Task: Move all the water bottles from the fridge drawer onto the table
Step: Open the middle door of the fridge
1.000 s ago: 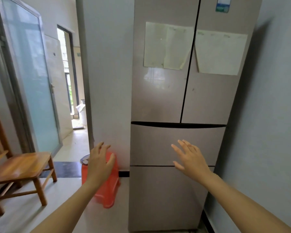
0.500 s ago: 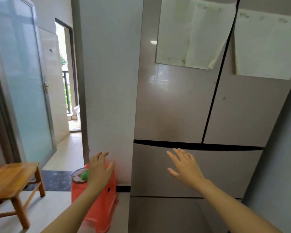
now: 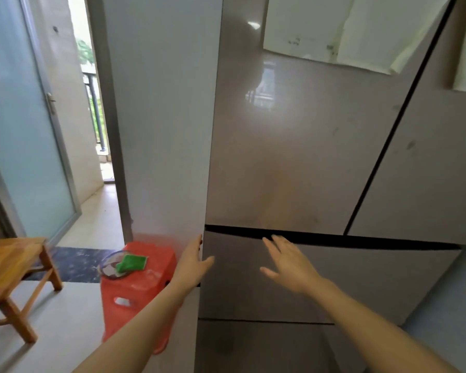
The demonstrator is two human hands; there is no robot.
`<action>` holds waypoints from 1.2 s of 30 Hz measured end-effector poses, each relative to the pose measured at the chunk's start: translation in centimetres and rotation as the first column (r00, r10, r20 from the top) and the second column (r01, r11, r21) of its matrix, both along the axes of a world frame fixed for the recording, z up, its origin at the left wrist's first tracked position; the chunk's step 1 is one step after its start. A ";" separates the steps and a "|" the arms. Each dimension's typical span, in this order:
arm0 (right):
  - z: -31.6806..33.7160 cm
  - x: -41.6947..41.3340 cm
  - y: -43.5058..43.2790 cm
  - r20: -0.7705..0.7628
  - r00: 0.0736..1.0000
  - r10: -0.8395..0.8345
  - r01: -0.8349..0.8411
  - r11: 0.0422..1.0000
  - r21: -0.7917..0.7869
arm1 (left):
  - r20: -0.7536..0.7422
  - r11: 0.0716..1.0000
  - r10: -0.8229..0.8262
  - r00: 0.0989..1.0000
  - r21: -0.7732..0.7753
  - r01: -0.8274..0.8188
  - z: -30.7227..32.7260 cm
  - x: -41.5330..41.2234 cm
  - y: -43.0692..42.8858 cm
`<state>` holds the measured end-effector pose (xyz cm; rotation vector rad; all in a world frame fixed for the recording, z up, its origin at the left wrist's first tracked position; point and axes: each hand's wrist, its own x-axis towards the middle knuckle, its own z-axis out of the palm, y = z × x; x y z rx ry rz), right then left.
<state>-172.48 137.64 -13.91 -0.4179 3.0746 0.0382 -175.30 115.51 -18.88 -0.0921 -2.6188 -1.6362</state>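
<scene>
Taupe gloss front of the fridge drawer [image 3: 361, 281] sits closed right at my hands, dark gap along its top edge. My left hand [image 3: 193, 265]: fingers straight, at the drawer's left edge, thumb across the front; contact I can't confirm. My right hand [image 3: 289, 262]: fingers spread and straight, tips just under the gap, holding nothing. No view of the water bottles behind that closed front. Left of the fridge [image 3: 162, 130] stands a red plastic stool [image 3: 135, 292], with a green cloth [image 3: 131, 262] on a round lid-like item [image 3: 108, 267] on top. Further left, a wooden chair [image 3: 8, 259]. Above the drawer, upper doors [image 3: 280, 157] with paper sheets [image 3: 320, 36] stuck on. Farthest back: frosted glass door [image 3: 24, 130] and an open doorway [image 3: 90, 63] with railing [image 3: 94, 111].
</scene>
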 end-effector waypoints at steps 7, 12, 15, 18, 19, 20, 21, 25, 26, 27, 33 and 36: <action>-1.4 -2.8 -1.0 -0.124 0.992 0.001 -0.004 1.000 -0.024 | 0.062 0.988 0.065 0.996 0.136 -0.073 0.5 -2.5 1.4; -2.9 -2.5 -2.0 -0.209 0.976 -0.068 0.043 0.991 -0.124 | 0.048 0.966 0.163 0.985 0.193 -0.169 -0.7 -2.6 2.4; -2.9 -2.4 -2.2 -0.206 0.973 -0.102 0.071 0.986 -0.153 | 0.048 0.965 0.164 0.985 0.199 -0.170 -1.2 -2.8 2.3; -2.5 -2.2 -2.4 -0.184 0.975 -0.128 0.098 0.982 -0.164 | 0.036 0.973 0.147 0.988 0.175 -0.151 -0.6 -2.5 2.4; -2.6 -1.9 -2.5 -0.185 0.973 -0.139 0.107 0.979 -0.172 | 0.016 0.976 0.146 0.989 0.158 -0.147 -0.3 -2.0 2.4; -2.7 -1.4 -2.7 -0.184 0.972 -0.145 0.113 0.978 -0.176 | -0.007 0.978 0.149 0.989 0.146 -0.146 -0.4 -1.3 2.4; -3.0 -0.7 -2.7 -0.186 0.971 -0.150 0.120 0.980 -0.161 | -0.030 0.979 0.151 0.988 0.140 -0.145 -0.5 -0.4 2.6; -4.2 3.5 -2.7 -0.253 0.949 -0.188 0.177 0.982 -0.065 | -0.100 0.981 0.175 0.979 0.102 -0.165 -2.0 5.1 2.7; -4.1 4.6 -2.5 -0.229 0.955 -0.187 0.177 0.982 -0.063 | -0.095 0.982 0.183 0.979 0.067 -0.177 -2.2 6.1 2.8; -4.0 5.9 -2.3 -0.229 0.957 -0.180 0.170 0.983 -0.065 | -0.095 0.982 0.188 0.978 0.028 -0.186 -2.4 7.2 2.8; -3.5 12.1 -2.3 -0.136 0.951 -0.277 0.263 0.958 -0.110 | -0.164 0.964 0.195 0.967 -0.149 -0.220 -1.8 13.6 3.9; -3.1 14.9 -1.4 -0.104 0.946 -0.308 0.301 0.951 -0.075 | -0.187 0.955 0.167 0.968 -0.215 -0.206 -2.1 17.2 4.8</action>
